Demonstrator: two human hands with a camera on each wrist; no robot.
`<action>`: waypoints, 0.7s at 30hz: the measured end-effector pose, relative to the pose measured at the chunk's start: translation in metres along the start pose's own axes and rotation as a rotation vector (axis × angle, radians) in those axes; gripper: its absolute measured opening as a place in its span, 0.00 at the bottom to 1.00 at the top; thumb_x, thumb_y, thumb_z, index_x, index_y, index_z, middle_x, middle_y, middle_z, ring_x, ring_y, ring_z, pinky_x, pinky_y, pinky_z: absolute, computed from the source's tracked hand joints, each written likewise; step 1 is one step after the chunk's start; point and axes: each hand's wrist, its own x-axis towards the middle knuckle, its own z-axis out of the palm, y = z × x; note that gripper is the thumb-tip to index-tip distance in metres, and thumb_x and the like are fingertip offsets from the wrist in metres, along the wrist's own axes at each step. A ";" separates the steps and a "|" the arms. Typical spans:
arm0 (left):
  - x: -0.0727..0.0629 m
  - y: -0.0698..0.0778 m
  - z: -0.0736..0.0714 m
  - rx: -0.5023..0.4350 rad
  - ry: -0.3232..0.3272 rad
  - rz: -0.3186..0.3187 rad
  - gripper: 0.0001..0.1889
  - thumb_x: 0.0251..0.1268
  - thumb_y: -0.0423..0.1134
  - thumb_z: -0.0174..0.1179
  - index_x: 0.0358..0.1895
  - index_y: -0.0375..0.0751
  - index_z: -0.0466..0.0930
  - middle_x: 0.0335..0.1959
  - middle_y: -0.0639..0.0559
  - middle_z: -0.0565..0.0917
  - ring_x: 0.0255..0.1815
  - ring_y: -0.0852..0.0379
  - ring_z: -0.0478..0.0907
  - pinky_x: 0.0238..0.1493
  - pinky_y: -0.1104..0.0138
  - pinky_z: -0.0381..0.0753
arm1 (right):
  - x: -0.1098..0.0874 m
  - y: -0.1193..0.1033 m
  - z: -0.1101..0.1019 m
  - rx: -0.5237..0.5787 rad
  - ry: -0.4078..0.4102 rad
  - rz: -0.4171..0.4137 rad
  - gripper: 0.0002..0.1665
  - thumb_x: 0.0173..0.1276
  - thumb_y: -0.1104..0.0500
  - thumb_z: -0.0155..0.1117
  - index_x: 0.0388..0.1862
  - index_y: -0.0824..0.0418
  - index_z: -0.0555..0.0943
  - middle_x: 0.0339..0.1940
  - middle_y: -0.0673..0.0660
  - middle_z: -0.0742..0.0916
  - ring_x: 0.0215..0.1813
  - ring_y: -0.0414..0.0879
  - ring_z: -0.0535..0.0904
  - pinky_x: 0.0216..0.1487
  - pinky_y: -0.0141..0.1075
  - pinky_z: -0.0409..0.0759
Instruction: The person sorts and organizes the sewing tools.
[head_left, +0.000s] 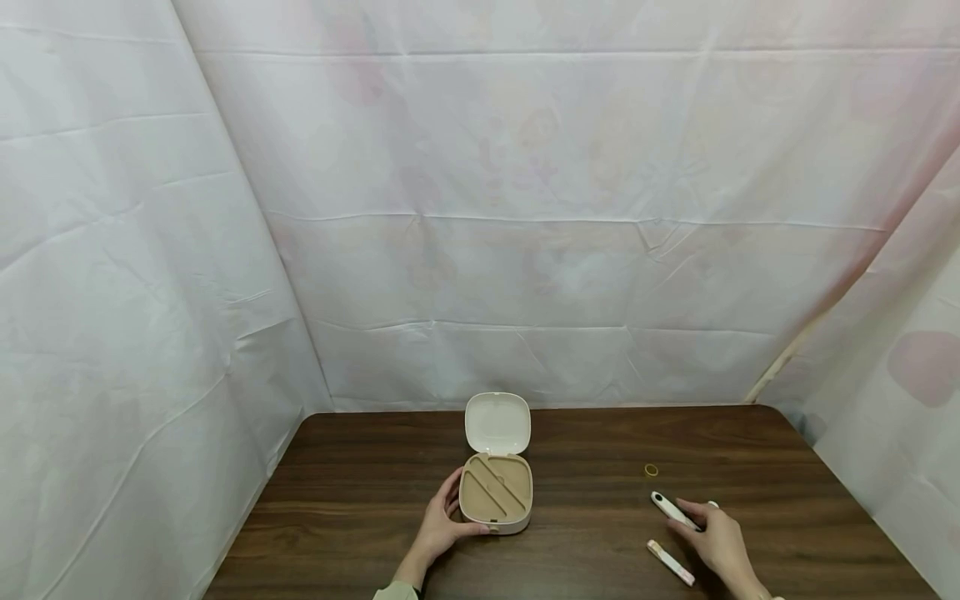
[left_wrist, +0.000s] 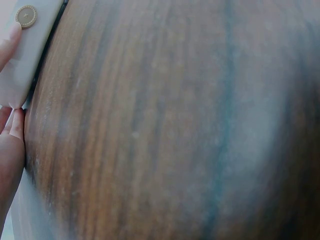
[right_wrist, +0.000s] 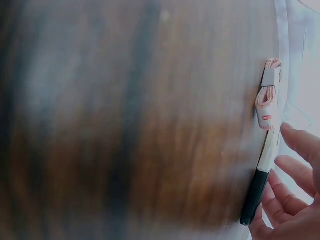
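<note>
My left hand (head_left: pixel 438 527) holds a small cream box (head_left: pixel 516 527) by its left side, the thumb at the round front button (left_wrist: pixel 26 16). The box's white lid (head_left: pixel 498 423) stands open, and a tan insert (head_left: pixel 510 475) with diagonal slots fills its base. At the right, my right hand (head_left: pixel 716 537) reaches down over a slim white-and-black tool (head_left: pixel 669 505), thumb and forefinger spread on either side. The right wrist view shows its black end (right_wrist: pixel 255 197) by the fingertips. Nearer me lies a folded white tape measure (head_left: pixel 670 562), its printed strip looped.
A thin gold-coloured ring (head_left: pixel 651 470) lies beyond the slim tool on the dark wooden table (head_left: pixel 360 475). Pale fabric sheets (head_left: pixel 525 167) hang behind the table and along both sides.
</note>
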 end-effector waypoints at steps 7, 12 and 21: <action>0.000 0.000 0.001 -0.007 -0.001 -0.003 0.53 0.32 0.30 0.73 0.66 0.29 0.50 0.64 0.32 0.57 0.62 0.39 0.56 0.58 0.53 0.61 | 0.000 0.001 -0.002 -0.018 -0.014 0.017 0.22 0.44 0.62 0.72 0.40 0.68 0.81 0.26 0.54 0.81 0.26 0.44 0.77 0.25 0.37 0.72; 0.001 0.000 0.001 -0.011 -0.001 -0.005 0.53 0.31 0.30 0.74 0.65 0.29 0.50 0.63 0.32 0.57 0.62 0.39 0.56 0.58 0.55 0.62 | 0.000 0.001 -0.001 -0.027 -0.006 0.027 0.20 0.43 0.65 0.71 0.39 0.67 0.82 0.24 0.51 0.79 0.23 0.37 0.73 0.22 0.33 0.69; 0.002 -0.001 0.001 -0.024 0.003 -0.003 0.53 0.31 0.30 0.74 0.65 0.29 0.50 0.64 0.33 0.58 0.62 0.39 0.57 0.57 0.61 0.64 | 0.002 0.001 -0.001 -0.026 -0.018 0.021 0.18 0.45 0.66 0.70 0.38 0.68 0.82 0.22 0.51 0.79 0.21 0.36 0.68 0.21 0.32 0.66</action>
